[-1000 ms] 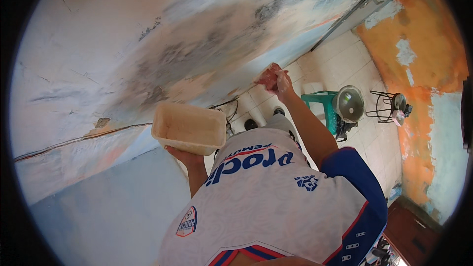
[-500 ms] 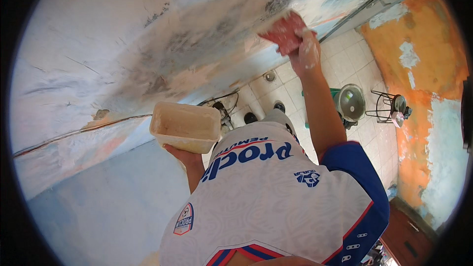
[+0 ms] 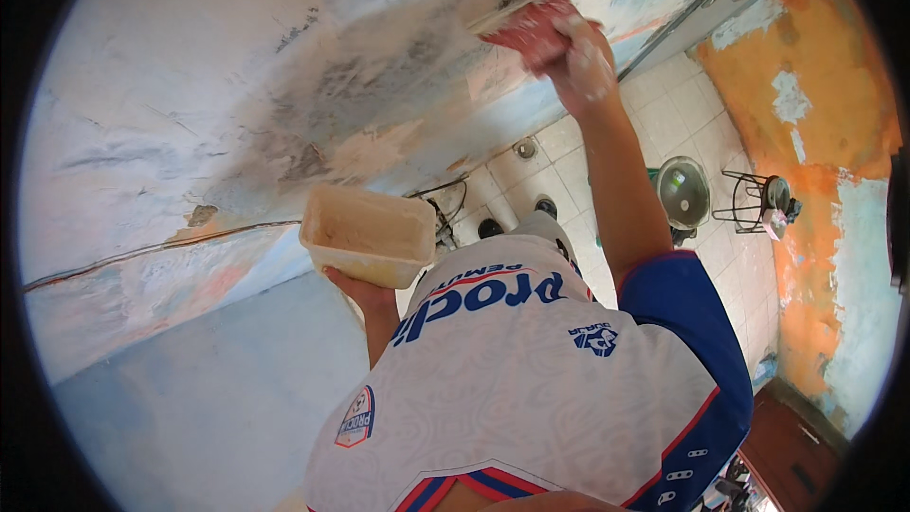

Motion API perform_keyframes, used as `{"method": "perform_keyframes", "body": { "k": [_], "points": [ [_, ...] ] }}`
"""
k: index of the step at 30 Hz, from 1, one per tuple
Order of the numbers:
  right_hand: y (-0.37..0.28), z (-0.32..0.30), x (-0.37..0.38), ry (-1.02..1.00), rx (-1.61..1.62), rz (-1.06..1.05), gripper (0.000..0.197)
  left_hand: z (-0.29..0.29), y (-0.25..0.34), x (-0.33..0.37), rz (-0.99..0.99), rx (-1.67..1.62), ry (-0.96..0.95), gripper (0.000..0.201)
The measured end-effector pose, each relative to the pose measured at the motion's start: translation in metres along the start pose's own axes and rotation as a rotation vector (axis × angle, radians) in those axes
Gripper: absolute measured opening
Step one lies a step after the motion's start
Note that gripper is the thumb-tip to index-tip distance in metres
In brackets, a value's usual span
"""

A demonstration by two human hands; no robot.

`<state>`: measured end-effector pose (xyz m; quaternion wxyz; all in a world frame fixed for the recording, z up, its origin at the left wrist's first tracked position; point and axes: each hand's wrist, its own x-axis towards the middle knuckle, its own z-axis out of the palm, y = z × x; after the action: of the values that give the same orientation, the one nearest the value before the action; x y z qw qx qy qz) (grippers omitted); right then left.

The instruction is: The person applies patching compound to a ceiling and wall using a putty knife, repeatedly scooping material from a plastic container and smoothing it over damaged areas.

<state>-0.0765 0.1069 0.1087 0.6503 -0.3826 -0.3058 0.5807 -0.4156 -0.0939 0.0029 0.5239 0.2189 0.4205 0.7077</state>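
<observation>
My right hand (image 3: 583, 66), smeared with white filler, grips a red putty scraper (image 3: 533, 33). The scraper's pale edge lies against, or very close to, the patchy wall (image 3: 379, 85), beside a dark stained area; whether it touches is hard to tell. Low on the left, my left hand (image 3: 358, 290) supports a cream rectangular plastic tub (image 3: 365, 268) from beneath, the fingers partly hidden under it. The tub's open top faces up, and a thin pale residue coats its inside.
A round grey-green bucket (image 3: 683, 194) and a dark metal-legged stool (image 3: 744, 204) stand on the tiled floor (image 3: 559, 142) to the right. Beyond them rises a peeling orange wall (image 3: 825, 66). A dark cable (image 3: 455, 194) runs along the wall's foot near my feet.
My right hand has moved up and slightly left along the wall with the scraper. The tub in my left hand has shifted a little to the right and up.
</observation>
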Motion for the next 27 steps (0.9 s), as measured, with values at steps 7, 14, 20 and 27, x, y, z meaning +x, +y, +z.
{"method": "perform_keyframes", "body": {
  "k": [7,14,20,27],
  "points": [
    [0.151,-0.075,-0.006,0.28,-0.066,0.321,0.06,-0.013,-0.001,-0.003,0.001,-0.067,0.046,0.088],
    [0.022,-0.01,0.021,-0.006,-0.004,0.058,0.027,-0.027,0.0,-0.015,-0.001,-0.037,0.061,0.088],
    [0.14,-0.082,-0.01,0.165,0.048,0.196,0.016,-0.01,0.008,-0.014,0.031,-0.079,0.037,0.087],
    [0.119,-0.031,0.039,0.172,-0.087,0.085,0.042,-0.021,0.007,-0.017,-0.007,-0.025,0.083,0.088]
  ]
}}
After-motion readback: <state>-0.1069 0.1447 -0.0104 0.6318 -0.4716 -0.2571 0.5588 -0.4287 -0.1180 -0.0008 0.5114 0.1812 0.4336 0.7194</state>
